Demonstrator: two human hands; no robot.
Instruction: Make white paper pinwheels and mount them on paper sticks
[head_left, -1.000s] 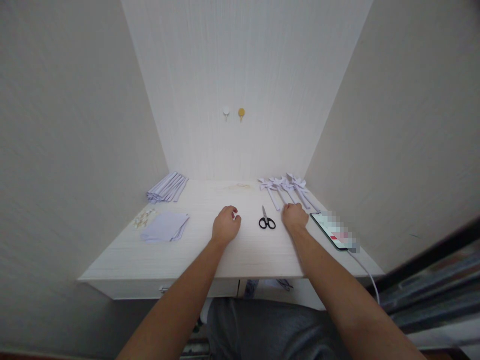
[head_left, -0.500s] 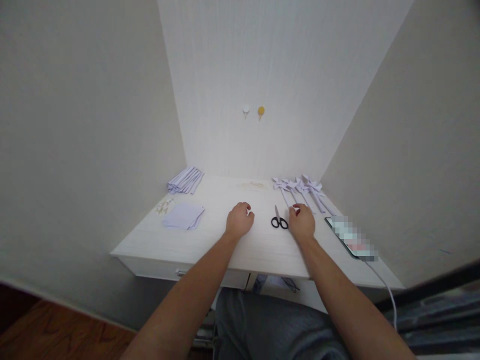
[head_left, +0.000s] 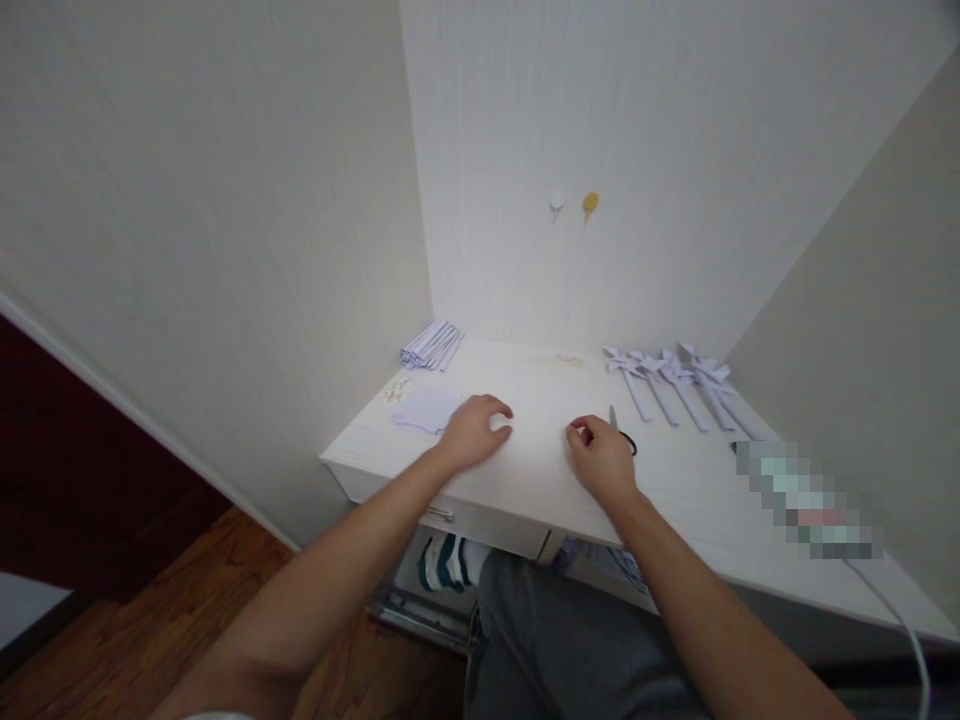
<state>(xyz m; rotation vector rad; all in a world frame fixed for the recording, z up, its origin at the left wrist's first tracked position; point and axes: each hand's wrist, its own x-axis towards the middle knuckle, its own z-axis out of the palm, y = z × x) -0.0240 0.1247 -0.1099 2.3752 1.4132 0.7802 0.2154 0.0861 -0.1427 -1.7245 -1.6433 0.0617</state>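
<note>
My left hand (head_left: 474,432) rests palm down on the white desk (head_left: 540,480), its fingers loosely bent and holding nothing, just right of a small pile of flat pale-lilac paper sheets (head_left: 426,408). My right hand (head_left: 600,460) lies on the desk with its fingers curled in and the thumb against the forefinger. Black-handled scissors (head_left: 621,432) lie right behind it, partly hidden by the hand. I see nothing in that hand.
A stack of folded lilac strips (head_left: 433,345) sits at the back left, with small stickers (head_left: 396,388) near the sheets. Several paper bows (head_left: 675,372) lie at the back right. A phone (head_left: 802,495) with a white cable (head_left: 896,612) lies at the right. Two wall hooks (head_left: 572,204) hang above.
The view has swung to the left, showing the floor. My right hand has moved left, from beside the scissors to in front of them. My left hand has spread a little toward the sheets.
</note>
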